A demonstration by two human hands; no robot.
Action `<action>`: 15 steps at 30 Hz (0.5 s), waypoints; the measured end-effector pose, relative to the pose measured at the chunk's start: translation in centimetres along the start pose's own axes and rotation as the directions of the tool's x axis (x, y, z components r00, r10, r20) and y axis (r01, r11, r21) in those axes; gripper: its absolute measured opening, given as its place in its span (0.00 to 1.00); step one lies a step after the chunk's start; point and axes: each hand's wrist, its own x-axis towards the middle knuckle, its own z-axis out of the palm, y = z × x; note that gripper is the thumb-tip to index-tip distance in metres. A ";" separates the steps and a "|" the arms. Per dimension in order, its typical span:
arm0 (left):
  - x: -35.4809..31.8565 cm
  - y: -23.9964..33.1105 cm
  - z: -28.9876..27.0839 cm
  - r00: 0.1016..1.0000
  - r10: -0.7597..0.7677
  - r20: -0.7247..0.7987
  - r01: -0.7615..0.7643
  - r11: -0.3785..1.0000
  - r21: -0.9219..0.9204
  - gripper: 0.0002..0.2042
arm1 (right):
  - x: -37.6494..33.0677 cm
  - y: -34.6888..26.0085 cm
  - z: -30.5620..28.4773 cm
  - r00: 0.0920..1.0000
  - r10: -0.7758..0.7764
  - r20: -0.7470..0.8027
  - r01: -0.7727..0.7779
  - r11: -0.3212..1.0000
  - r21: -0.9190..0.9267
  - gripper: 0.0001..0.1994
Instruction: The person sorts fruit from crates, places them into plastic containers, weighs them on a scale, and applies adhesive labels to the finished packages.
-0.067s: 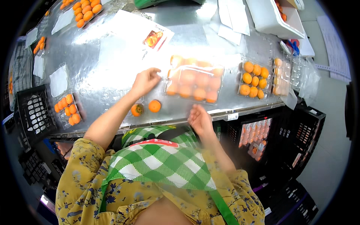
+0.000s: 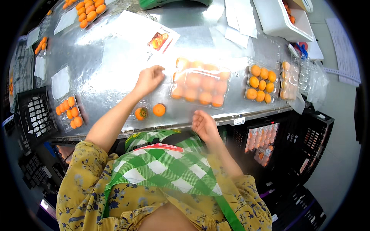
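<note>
At the centre of a shiny, foil-like metal tabletop [image 2: 115, 65] lies a clear plastic clamshell pack [image 2: 200, 86], closed, rectangular with rounded corners, holding small round orange fruits in rows; the lid's glare blurs them, so an exact count is uncertain, roughly a dozen. The left hand [image 2: 148, 79] rests at 9 o'clock of this pack, fingertips reaching its left edge, fingers loosely spread and grasping nothing. The right hand [image 2: 204, 125] sits at 6 o'clock of the pack, at the tabletop's near edge, fingers curled; whether its grip encloses anything cannot be told.

Two loose orange fruits [image 2: 150, 111] lie side by side at 7 o'clock of the pack, near the left forearm, smooth and glossy. At 3 o'clock sits a second clear pack [image 2: 262, 82] showing seven round fruits. At 8 o'clock, near the tabletop's left end, a third pack [image 2: 69, 112] holds about six fruits. At 11 o'clock, far off, another tray [image 2: 89, 13] carries more. A white box [image 2: 275, 19] stands at 1 o'clock. Black plastic lattice crates [image 2: 32, 115] sit beside the tabletop. The person wears a green-and-white checked apron [image 2: 169, 169] over yellow floral sleeves.
</note>
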 end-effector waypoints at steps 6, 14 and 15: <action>5.0 0.2 -0.3 0.926 0.312 -0.211 -0.224 0.907 0.357 0.24 | 2.1 -6.8 9.1 0.837 -0.363 0.409 0.545 0.500 -0.672 0.09; 5.3 -0.5 0.4 0.917 0.149 -0.370 -0.089 0.981 0.173 0.30 | 18.3 -13.0 23.1 0.368 -0.577 0.729 0.505 -0.534 -0.678 0.19; 5.5 -0.6 0.4 0.912 0.133 -0.387 -0.077 0.985 0.157 0.30 | 19.0 -12.9 24.5 0.407 -0.577 0.708 0.448 -0.550 -0.705 0.21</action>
